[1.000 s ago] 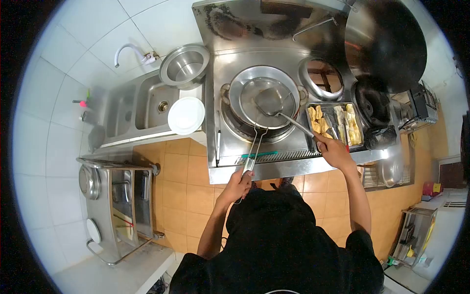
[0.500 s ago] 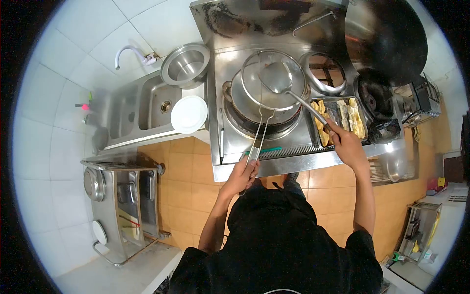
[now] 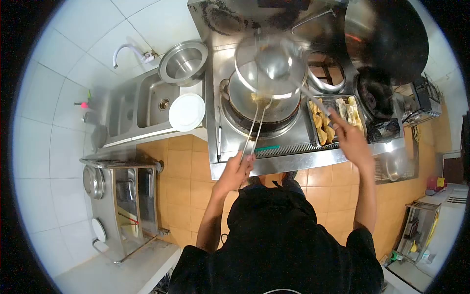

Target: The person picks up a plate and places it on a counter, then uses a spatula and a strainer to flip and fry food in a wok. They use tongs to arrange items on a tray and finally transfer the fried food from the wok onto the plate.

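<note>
My left hand (image 3: 236, 172) is closed around the long wire handle of a round strainer (image 3: 244, 66). The strainer's bowl is over the far part of a wok (image 3: 240, 100) on the burner, its edge reaching past the wok's far rim. In my right hand (image 3: 351, 142) is the grip of a metal ladle (image 3: 272, 62). Smeared by motion, the ladle's bowl overlaps the strainer. A small yellowish piece shows in the wok near the strainer's near rim. Beneath my right hand, a metal tray (image 3: 338, 96) holds golden fried pieces (image 3: 320, 128) and paler ones.
Left of the stove are a sink (image 3: 152, 100), a steel pot (image 3: 183, 63) and a white plate (image 3: 187, 112). A large dark wok (image 3: 389, 41) leans at the back right. A metal ring (image 3: 325, 73) sits behind the tray. A wheeled cart (image 3: 125, 210) stands lower left.
The strainer and ladle have moved away from me, toward the back of the stove, uncovering more of the wok. My right hand has shifted slightly right.
</note>
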Demonstrator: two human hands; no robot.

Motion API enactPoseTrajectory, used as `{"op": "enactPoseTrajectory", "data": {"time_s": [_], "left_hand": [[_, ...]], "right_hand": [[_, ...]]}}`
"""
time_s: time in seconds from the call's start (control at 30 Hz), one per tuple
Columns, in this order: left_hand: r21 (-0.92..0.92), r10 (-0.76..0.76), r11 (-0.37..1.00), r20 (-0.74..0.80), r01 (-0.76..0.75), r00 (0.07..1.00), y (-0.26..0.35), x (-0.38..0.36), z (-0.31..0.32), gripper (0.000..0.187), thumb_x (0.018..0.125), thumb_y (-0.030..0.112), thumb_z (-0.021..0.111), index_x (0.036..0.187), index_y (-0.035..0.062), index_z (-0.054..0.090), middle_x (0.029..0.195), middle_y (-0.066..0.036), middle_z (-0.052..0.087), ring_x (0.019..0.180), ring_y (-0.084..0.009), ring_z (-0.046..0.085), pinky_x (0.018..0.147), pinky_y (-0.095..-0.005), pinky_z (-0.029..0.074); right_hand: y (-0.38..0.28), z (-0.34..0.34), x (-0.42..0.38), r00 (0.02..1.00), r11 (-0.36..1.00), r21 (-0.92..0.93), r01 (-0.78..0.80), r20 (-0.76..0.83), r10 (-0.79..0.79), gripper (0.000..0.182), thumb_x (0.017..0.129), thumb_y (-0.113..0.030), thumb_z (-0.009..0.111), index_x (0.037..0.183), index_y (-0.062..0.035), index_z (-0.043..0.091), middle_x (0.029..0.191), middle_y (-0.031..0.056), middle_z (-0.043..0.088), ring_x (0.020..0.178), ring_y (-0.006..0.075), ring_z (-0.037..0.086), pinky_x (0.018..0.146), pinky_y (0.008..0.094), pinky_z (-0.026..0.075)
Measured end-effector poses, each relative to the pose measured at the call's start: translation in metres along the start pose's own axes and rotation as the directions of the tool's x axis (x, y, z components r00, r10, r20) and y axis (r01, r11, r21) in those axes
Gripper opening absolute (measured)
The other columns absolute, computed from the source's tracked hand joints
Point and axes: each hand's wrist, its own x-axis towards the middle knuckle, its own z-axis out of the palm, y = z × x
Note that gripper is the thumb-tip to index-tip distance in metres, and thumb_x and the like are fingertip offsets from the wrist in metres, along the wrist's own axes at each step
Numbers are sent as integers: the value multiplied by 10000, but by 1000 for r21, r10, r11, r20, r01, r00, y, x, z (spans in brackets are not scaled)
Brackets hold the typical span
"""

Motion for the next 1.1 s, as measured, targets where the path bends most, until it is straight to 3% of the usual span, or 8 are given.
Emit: {"op": "enactPoseTrajectory", "data": {"time_s": [0.03,0.1,0.23,0.33,0.47,0.83,0.9,1.1], "left_hand": [[2,7,1000,2,-7,1000,-22,-1,2,224,1056,221,419,990,23,500,621,8,427,433,-51,364,390,-234,308],[-1,-102,995,20,102,995,-50,-1,4,229,1054,234,423,985,28,496,611,8,429,436,-59,382,386,-245,328],[-37,-147,988,58,149,987,-49,-1,7,232,1054,242,423,981,32,489,608,10,426,433,-65,392,381,-250,336],[39,33,999,-20,-32,999,-10,5,3,230,1053,224,431,970,20,497,610,19,425,409,-54,359,380,-246,324],[7,144,990,16,-144,989,31,8,-7,211,1052,194,435,995,5,509,595,6,437,409,-52,361,379,-246,310],[-52,-35,998,52,38,998,-51,6,2,232,1054,256,445,1032,32,501,607,8,413,411,-69,383,376,-248,344],[-6,-3,1000,8,3,1000,-22,9,-1,216,1046,221,454,1015,12,500,609,8,420,420,-62,362,376,-248,325],[7,106,994,49,-107,993,32,5,-10,206,1044,193,441,1016,0,507,596,17,410,423,-57,351,379,-253,307]], "right_hand": [[23,25,3,1000,1000,-1,1,-8,-1,426,986,-141,495,1404,-212,523,722,236,558,551,242,477,618,356,459],[51,62,10,971,974,29,226,-90,-222,394,961,-191,528,1352,-215,572,852,263,656,799,426,650,731,461,509],[40,52,9,994,997,-68,26,107,-18,394,961,-192,526,1351,-215,573,859,253,663,798,423,652,739,466,513],[21,21,10,989,992,51,116,-100,-111,405,970,-183,516,1371,-230,554,785,261,631,726,411,649,693,472,494],[-21,-27,3,995,1000,-5,6,-97,-7,402,977,-189,511,1376,-219,551,782,259,628,720,413,649,671,446,491],[28,41,6,996,999,-39,35,88,-31,403,951,-183,528,1351,-204,570,857,270,651,799,444,636,722,515,488],[11,19,6,996,998,-25,-52,76,54,432,972,-154,506,1400,-206,518,1082,236,664,947,417,641,827,430,497],[-21,-20,1,999,999,10,-46,-22,46,417,987,-164,501,1400,-211,520,1145,258,636,1029,401,635,862,395,492]]}}
